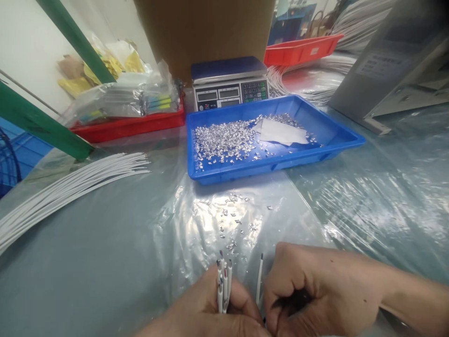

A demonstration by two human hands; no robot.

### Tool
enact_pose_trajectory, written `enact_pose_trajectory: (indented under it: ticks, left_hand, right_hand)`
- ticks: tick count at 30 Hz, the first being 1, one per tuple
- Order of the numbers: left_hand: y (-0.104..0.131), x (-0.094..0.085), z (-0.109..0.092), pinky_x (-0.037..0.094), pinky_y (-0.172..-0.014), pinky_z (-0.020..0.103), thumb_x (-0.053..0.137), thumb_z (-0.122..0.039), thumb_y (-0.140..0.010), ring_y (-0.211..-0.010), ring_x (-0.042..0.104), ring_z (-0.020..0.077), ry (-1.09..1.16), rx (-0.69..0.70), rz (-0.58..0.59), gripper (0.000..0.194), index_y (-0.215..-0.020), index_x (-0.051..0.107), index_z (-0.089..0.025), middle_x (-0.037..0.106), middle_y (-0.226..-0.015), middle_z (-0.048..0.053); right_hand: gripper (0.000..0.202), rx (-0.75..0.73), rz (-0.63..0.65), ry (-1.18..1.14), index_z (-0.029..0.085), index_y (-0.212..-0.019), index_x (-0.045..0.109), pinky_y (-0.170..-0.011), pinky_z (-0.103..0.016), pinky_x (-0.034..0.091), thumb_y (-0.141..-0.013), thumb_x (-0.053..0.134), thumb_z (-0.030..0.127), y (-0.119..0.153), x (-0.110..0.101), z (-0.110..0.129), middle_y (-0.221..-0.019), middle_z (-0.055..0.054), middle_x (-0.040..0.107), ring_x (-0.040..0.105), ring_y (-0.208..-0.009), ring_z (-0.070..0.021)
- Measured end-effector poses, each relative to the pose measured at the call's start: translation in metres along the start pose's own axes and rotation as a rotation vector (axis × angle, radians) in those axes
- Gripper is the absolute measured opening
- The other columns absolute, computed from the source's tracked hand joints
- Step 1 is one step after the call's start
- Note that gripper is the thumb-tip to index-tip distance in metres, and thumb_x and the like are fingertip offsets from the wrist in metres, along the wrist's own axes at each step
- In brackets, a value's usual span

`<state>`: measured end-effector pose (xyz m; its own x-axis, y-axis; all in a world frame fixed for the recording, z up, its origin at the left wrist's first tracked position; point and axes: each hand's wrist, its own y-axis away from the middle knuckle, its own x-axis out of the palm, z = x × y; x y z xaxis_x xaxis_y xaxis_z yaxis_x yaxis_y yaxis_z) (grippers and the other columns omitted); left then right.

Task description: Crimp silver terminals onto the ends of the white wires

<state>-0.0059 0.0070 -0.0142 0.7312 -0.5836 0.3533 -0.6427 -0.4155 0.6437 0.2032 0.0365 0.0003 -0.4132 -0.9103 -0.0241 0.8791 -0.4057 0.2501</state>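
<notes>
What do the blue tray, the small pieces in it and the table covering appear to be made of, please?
Blue tray: likely moulded plastic, smooth and uniformly coloured. Small pieces: probably metal, silvery with bright glints. Table covering: clear plastic film, wrinkled and reflecting light.

Left hand (213, 311) low at bottom edge, fingers curled closed. Right hand (308, 285) beside it, clenched, forearm stretching out to right.

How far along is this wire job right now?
Done so far: hard to count; the left hand grips a small bunch of wires with stripped ends. In hand: the right hand holds one wire. Left: a big fan of white wires lies untouched, and metal bits fill the blue tray, with some loose on the table.
</notes>
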Motion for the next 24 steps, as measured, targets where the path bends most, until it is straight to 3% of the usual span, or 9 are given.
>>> enact_pose_trajectory:
  ticks: [6, 10, 13, 15, 19, 24]
  left_hand:
    - [0.000, 0.004, -0.009, 0.028, -0.045, 0.024, 0.081, -0.041, -0.063, -0.048, 0.044, 0.0106, 0.017, 0.026, -0.020, 0.025, -0.063, 0.074, -0.017, 0.049, -0.045, -0.005]
    - [0.001, 0.003, -0.008, 0.029, -0.046, 0.025, 0.081, -0.044, -0.063, -0.049, 0.045, 0.0110, 0.029, 0.029, -0.024, 0.028, -0.063, 0.073, -0.017, 0.050, -0.046, -0.005]
    - [0.001, 0.002, -0.004, 0.027, -0.046, 0.025, 0.082, -0.045, -0.061, -0.048, 0.043, 0.0101, 0.041, 0.033, -0.039, 0.031, -0.060, 0.070, -0.017, 0.048, -0.046, -0.005]
    - [0.001, 0.002, -0.001, 0.024, -0.044, 0.024, 0.083, -0.045, -0.059, -0.045, 0.039, 0.0088, 0.048, 0.035, -0.050, 0.033, -0.055, 0.065, -0.017, 0.045, -0.044, -0.006]
    - [0.003, 0.006, 0.002, 0.021, -0.043, 0.025, 0.084, -0.037, -0.054, -0.045, 0.036, 0.0077, 0.099, 0.032, -0.141, 0.034, -0.048, 0.056, -0.018, 0.045, -0.045, -0.006]
    - [0.007, 0.010, 0.002, 0.021, -0.041, 0.024, 0.085, -0.032, -0.052, -0.044, 0.038, 0.0078, 0.112, 0.046, -0.227, 0.029, -0.048, 0.060, -0.019, 0.047, -0.042, -0.007]
  right_hand:
    - [0.012, -0.210, -0.021, 0.130, -0.001, -0.075, 0.073, -0.043, -0.012, 0.031, -0.071, 0.062, 0.001, 0.000, 0.003, 0.004, -0.058, 0.001, 0.054, 0.044, -0.049, -0.0045]
    - [0.018, -0.252, -0.120, 0.185, 0.005, -0.067, 0.069, -0.043, -0.008, 0.029, -0.062, 0.059, -0.009, -0.001, 0.009, 0.001, -0.055, 0.006, 0.049, 0.042, -0.046, -0.0007]
    - [0.022, -0.236, -0.192, 0.154, 0.008, -0.062, 0.063, -0.041, -0.006, 0.024, -0.059, 0.055, -0.013, -0.002, 0.014, -0.003, -0.052, 0.010, 0.043, 0.035, -0.044, 0.0016]
    - [0.025, -0.205, -0.171, 0.082, 0.010, -0.060, 0.058, -0.039, -0.006, 0.021, -0.058, 0.053, -0.014, -0.002, 0.014, -0.004, -0.051, 0.012, 0.038, 0.030, -0.043, 0.0020]
    - [0.026, -0.158, -0.108, 0.041, 0.015, -0.057, 0.049, -0.038, -0.007, 0.023, -0.058, 0.047, -0.011, -0.004, 0.011, -0.002, -0.051, 0.012, 0.036, 0.031, -0.044, 0.0005]
    - [0.024, -0.093, -0.116, 0.000, 0.017, -0.056, 0.044, -0.037, -0.009, 0.024, -0.057, 0.043, -0.007, -0.005, 0.009, 0.000, -0.049, 0.011, 0.037, 0.033, -0.043, -0.0003]
